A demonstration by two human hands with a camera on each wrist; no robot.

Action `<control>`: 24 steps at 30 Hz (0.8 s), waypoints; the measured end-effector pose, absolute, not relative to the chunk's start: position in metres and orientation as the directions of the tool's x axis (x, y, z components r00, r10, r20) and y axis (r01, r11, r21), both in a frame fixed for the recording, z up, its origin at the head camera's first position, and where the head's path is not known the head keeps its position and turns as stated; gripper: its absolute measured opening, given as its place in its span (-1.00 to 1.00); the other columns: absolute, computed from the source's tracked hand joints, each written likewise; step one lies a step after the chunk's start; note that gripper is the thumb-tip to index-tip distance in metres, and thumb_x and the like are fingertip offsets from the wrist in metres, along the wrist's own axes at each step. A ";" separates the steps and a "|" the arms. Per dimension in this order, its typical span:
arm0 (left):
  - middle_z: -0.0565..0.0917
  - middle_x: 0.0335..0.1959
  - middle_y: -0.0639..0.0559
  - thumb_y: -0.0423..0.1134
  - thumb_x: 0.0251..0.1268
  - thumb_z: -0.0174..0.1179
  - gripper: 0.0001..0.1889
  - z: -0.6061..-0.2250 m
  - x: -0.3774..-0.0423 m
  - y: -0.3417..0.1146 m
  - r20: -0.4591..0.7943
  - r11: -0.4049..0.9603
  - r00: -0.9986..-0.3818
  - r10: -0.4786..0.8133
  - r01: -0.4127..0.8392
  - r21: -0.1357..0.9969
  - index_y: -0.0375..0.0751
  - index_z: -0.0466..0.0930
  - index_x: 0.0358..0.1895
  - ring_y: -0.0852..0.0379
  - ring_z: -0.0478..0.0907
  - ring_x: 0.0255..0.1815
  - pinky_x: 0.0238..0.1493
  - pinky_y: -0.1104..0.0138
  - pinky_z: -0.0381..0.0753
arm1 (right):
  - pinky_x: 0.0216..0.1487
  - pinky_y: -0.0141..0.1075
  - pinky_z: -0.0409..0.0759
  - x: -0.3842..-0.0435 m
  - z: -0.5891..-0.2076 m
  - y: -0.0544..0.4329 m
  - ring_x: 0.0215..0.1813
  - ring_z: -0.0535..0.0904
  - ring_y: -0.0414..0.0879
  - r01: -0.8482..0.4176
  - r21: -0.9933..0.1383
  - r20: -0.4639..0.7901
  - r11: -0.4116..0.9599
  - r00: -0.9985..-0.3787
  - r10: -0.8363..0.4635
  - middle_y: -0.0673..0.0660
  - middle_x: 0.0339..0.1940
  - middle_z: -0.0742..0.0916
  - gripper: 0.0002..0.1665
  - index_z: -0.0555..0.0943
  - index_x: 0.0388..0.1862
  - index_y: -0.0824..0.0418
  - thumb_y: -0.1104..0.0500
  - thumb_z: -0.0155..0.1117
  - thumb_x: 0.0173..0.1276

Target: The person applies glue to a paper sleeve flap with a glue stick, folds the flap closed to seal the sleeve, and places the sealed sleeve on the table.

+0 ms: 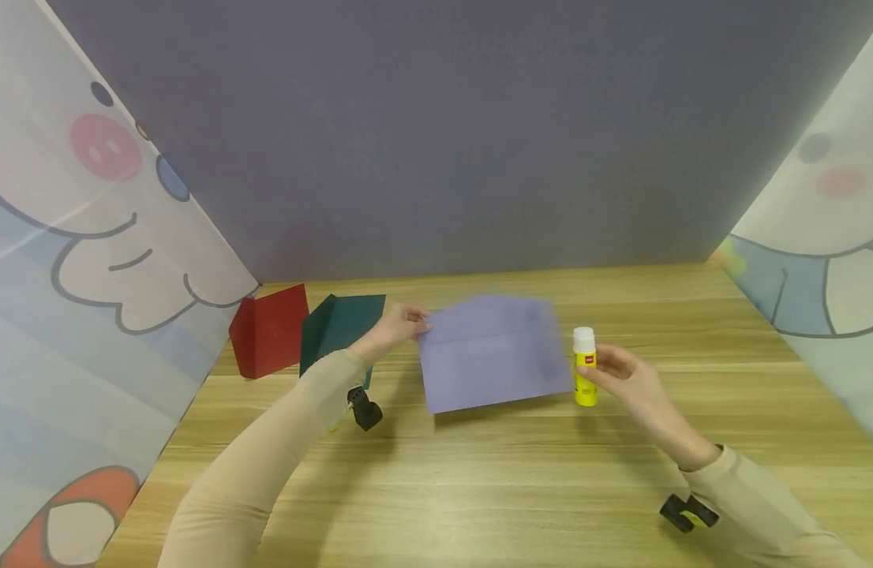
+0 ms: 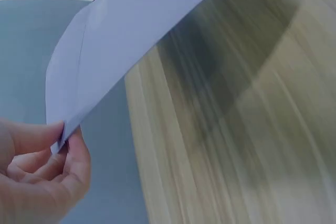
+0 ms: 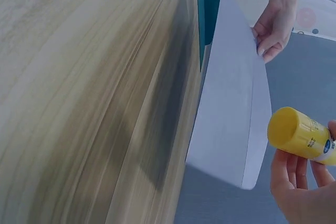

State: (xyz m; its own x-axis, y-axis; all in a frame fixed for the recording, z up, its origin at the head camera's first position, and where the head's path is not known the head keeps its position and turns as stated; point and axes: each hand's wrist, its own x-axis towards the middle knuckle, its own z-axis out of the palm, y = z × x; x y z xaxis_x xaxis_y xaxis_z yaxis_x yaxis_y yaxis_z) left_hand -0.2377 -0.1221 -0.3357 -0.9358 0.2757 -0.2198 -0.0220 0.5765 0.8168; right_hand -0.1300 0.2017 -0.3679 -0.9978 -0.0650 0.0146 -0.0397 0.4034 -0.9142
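A lavender paper envelope (image 1: 493, 363) with a creased flap along its far side is held up above the wooden table. My left hand (image 1: 396, 330) pinches its left corner between thumb and fingers, as the left wrist view shows up close on the envelope (image 2: 118, 30). To the right of the paper, my right hand (image 1: 638, 390) grips a yellow glue stick (image 1: 586, 388) upright, its white cap on top. In the right wrist view, the yellow base of the glue stick (image 3: 286, 129) faces the camera, apart from the envelope (image 3: 226, 103).
A dark teal folded paper envelope (image 1: 354, 319) lies beside the left forearm, partly covered by it. Farther left is a red one (image 1: 276, 331), close to the cartoon-printed side panel (image 1: 74, 260). A grey panel (image 1: 479, 142) rises behind the wooden table (image 1: 493, 489).
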 end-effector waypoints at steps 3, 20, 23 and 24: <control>0.46 -0.02 -0.34 -0.43 0.24 0.01 -0.66 -0.337 -0.236 -0.110 -0.221 0.558 -0.933 0.284 -0.027 0.829 -0.52 0.37 0.07 -0.12 0.47 -0.10 -0.15 0.24 0.52 | -0.12 -0.55 0.42 -0.130 -0.368 0.202 -0.14 0.44 -0.48 -0.060 -0.911 0.029 0.407 -0.996 -0.082 0.24 -0.01 0.56 -0.41 0.35 0.16 0.36 0.02 0.13 0.26; 0.55 -0.24 -0.06 -0.34 0.06 0.19 -0.72 -0.486 -0.312 -0.111 -0.148 0.579 -0.945 0.291 0.051 0.814 -0.29 0.53 -0.11 0.10 0.47 -0.36 -0.41 0.30 0.50 | -0.08 -0.20 0.49 -0.137 -0.365 0.202 0.09 0.39 0.22 -0.132 -0.874 0.061 0.468 -0.985 -0.164 0.34 0.03 0.51 -0.43 0.33 0.20 0.39 0.09 0.09 0.30; 0.54 -0.19 -0.04 -0.31 0.07 0.20 -0.69 -0.478 -0.302 -0.109 -0.184 0.593 -0.942 0.279 0.018 0.805 -0.25 0.51 -0.07 0.10 0.48 -0.30 -0.33 0.29 0.52 | -0.22 -0.36 0.52 -0.139 -0.367 0.202 0.01 0.44 0.14 -0.146 -0.868 0.069 0.475 -0.982 -0.174 0.31 0.02 0.50 -0.43 0.34 0.19 0.38 0.09 0.10 0.29; 0.54 -0.19 -0.05 -0.32 0.07 0.19 -0.70 -0.483 -0.304 -0.109 -0.169 0.601 -0.947 0.274 0.032 0.798 -0.27 0.52 -0.08 0.11 0.49 -0.31 -0.35 0.31 0.52 | -0.24 -0.38 0.53 -0.140 -0.367 0.202 -0.01 0.45 0.14 -0.148 -0.869 0.072 0.473 -0.982 -0.175 0.30 0.01 0.51 -0.43 0.35 0.19 0.37 0.09 0.11 0.28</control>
State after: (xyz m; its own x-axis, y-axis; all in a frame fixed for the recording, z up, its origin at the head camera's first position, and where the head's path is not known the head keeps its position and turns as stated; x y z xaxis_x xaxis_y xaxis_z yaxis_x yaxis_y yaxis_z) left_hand -0.3039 -0.1091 -0.4827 -0.9467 0.2745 -0.1688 0.0320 0.6013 0.7984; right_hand -0.1400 0.2018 -0.3673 -0.9819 -0.1753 0.0718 -0.1480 0.4731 -0.8685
